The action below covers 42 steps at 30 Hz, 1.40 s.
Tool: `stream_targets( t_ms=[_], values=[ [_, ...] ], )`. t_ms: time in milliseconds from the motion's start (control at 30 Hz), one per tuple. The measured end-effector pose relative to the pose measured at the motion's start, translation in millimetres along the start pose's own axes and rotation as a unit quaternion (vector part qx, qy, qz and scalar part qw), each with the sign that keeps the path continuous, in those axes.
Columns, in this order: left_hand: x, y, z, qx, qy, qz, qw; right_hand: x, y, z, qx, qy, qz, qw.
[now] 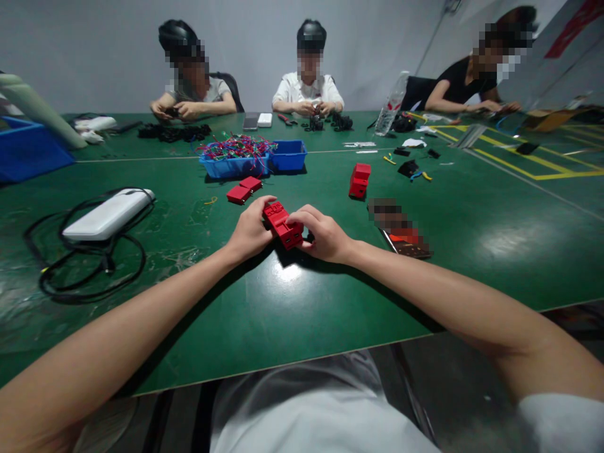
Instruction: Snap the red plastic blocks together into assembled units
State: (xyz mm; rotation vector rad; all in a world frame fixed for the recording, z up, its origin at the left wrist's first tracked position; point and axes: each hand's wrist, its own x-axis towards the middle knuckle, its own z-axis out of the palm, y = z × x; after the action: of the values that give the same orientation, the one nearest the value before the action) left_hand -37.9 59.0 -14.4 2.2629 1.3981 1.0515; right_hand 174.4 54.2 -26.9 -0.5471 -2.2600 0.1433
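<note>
Both of my hands hold a red plastic housing (284,225) with dark slots, just above the green table (255,302). My left hand (250,228) is closed around its left end, with the thumb near the top edge. On the right side, my right hand (325,234) grips the housing, fingers over its upper face; a small dark bit shows by the fingertips. Two more red housings (244,189) lie side by side just beyond my left hand. Another red piece (360,180), apparently stacked blocks, stands farther off to the right.
Blue bins, one heaped with coloured wires (236,148), stand mid-table. A white power bank (109,214) with looped black cable lies left. A phone (401,233) is right of my hands, with pliers (419,175) beyond. Three people sit opposite; a water bottle (391,106) stands near them.
</note>
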Motion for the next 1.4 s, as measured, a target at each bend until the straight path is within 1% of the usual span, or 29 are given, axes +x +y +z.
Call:
stream_targets(
  t_ms=[67,133,267,433,533,633,733,800,900,967,1033,1133,1200,1400],
  values=[
    [1,-2,0.1,-0.004,-0.001,-0.024,1.000,-1,1,0,-0.001,-0.010,0.004,1.000],
    [2,-4,0.0,-0.004,-0.002,-0.030,1.000,-2,2,0,0.001,-0.018,0.009,1.000],
    [2,-3,-0.5,-0.017,0.005,-0.004,1.000,-2,1,-1,0.007,-0.020,0.009,1.000],
    [0,0,-1.3,-0.022,-0.012,0.026,0.999,1,-4,-6,0.022,-0.001,0.016,1.000],
    [-1,2,-2.1,-0.024,-0.033,0.046,0.998,3,-8,-8,0.031,0.025,0.018,0.999],
    [-1,3,-2.9,-0.018,-0.071,0.062,0.995,6,-10,-9,0.041,0.049,0.027,0.998],
    [0,3,-2.9,0.010,-0.096,0.072,0.993,8,-9,-8,0.051,0.057,0.042,0.996],
    [1,3,-2.5,0.023,-0.107,0.089,0.990,8,-6,-7,0.056,0.056,0.056,0.995],
    [2,2,-1.6,0.028,-0.131,0.122,0.983,9,-2,-7,0.060,0.048,0.097,0.992],
    [3,1,-1.2,0.027,-0.142,0.127,0.981,9,1,-7,0.071,0.035,0.125,0.989],
    [3,0,-1.1,0.026,-0.149,0.129,0.980,9,2,-8,0.094,0.015,0.135,0.986],
    [2,0,-1.2,0.022,-0.151,0.146,0.977,9,4,-9,0.128,-0.005,0.129,0.983],
    [2,0,-1.7,0.024,-0.151,0.151,0.977,9,6,-9,0.129,-0.009,0.135,0.982],
    [2,3,-4.3,0.032,-0.138,0.132,0.981,10,12,-9,0.129,-0.020,0.173,0.976]
  ],
)
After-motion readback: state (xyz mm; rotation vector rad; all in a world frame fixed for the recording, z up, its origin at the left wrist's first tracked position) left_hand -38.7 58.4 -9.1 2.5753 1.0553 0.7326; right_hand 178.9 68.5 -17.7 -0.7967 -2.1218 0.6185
